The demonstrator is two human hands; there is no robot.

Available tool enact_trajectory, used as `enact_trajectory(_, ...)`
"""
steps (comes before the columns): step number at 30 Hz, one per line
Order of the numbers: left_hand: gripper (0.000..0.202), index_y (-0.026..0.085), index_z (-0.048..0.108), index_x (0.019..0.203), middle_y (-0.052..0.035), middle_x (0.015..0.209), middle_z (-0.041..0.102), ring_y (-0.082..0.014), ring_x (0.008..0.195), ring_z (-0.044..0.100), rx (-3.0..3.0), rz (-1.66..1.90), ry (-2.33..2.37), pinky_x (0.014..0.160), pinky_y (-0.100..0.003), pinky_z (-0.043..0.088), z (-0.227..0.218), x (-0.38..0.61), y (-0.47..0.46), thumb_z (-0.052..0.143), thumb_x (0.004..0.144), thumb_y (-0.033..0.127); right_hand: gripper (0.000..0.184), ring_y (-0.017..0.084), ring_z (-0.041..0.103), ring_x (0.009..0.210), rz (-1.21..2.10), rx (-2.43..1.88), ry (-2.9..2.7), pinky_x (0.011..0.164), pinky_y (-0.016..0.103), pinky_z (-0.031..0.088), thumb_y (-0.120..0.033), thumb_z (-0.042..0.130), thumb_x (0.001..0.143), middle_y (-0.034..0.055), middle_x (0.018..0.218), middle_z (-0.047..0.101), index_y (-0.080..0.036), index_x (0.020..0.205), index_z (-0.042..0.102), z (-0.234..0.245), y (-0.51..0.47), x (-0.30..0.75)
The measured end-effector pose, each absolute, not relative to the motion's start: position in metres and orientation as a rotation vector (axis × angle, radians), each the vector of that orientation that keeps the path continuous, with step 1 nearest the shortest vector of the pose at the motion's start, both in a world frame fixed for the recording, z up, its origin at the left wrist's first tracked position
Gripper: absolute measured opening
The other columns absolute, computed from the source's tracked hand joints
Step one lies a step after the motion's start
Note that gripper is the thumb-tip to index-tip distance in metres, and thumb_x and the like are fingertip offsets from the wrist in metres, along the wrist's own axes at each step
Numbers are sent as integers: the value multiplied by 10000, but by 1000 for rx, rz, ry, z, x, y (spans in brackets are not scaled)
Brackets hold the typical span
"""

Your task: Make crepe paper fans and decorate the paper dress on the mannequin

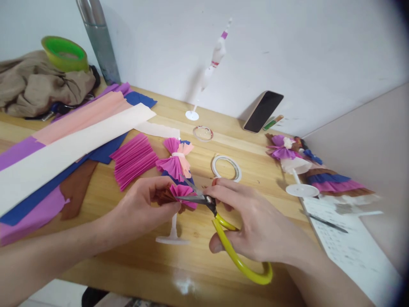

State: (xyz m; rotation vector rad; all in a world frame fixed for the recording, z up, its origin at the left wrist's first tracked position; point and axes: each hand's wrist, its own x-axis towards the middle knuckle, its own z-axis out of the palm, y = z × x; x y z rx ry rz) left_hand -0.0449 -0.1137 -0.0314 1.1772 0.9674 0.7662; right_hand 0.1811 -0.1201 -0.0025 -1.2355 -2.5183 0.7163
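My left hand [143,202] pinches a small gathered bunch of pink and brown crepe paper [185,197]. Yellow-handled scissors [223,232] are in my right hand [252,217], their blades apart with the lower one across the pink paper. Just behind the blades is a fan-shaped crepe paper bow [174,162] in pink and peach, tied with a white band at its middle. Below my left fingers, a white stand with a round base [173,239] shows; its upper part is hidden by the hand and paper. Left of the bow lies a pleated magenta paper piece [136,161].
Crepe paper strips [76,149] cover the left side. A tape roll [226,168] and a clear ring [203,133] lie beyond my right hand. A white figure on a stand [213,64], a phone [264,111], and paper-dressed figures [332,179] stand or lie farther back and right.
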Motion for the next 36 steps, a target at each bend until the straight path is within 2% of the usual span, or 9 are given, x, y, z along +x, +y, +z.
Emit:
enact_trajectory(4,127,159,758,849,-44,837,779,-187,791,719,1291,758,1013,713,-255,545,-32,-45,-114,696,746,198,492,172,597,783,737,-1203,-2488,678,278,468,-269,862,618,14,917,621,-223,1053,637,-4,-119,180)
enact_trajectory(11,155,182,766,874,-25,856,780,-164,775,707,1380,718,1035,687,-232,523,-33,-46,-113,650,773,159,327,141,515,650,728,-1172,-2481,530,245,378,-253,776,727,11,778,567,-187,1025,657,-6,-118,181)
enact_trajectory(18,153,165,763,864,-30,834,778,-158,751,683,1435,728,1046,663,-232,501,-32,-46,-113,652,759,165,243,121,481,589,696,-1123,-2473,516,234,373,-259,734,776,-15,697,529,-201,1001,662,-9,-118,185)
enact_trajectory(22,154,162,764,845,-23,806,775,-141,717,668,1447,722,1044,644,-217,491,-32,-45,-113,641,755,147,277,111,455,538,684,-1086,-2484,499,229,371,-267,734,792,-38,632,488,-201,1054,671,-5,-117,187)
enact_trajectory(26,153,150,765,843,-29,818,779,-124,708,665,1429,707,1041,623,-191,486,-31,-44,-113,641,755,132,236,110,490,543,706,-1120,-2505,487,223,369,-267,736,794,-30,638,512,-190,1011,685,-1,-117,188)
enact_trajectory(32,157,126,756,818,-28,774,770,-105,662,661,1407,678,1022,608,-168,489,-27,-44,-111,634,726,88,153,86,509,527,702,-1145,-2535,464,194,360,-157,658,816,0,695,597,-163,965,692,5,-117,188)
enact_trajectory(36,163,136,759,818,-18,744,751,-106,661,644,1441,643,1021,607,-169,487,-29,-45,-112,627,731,97,194,76,505,485,677,-1147,-2561,470,184,371,-80,614,798,-22,647,601,-177,950,686,6,-117,190)
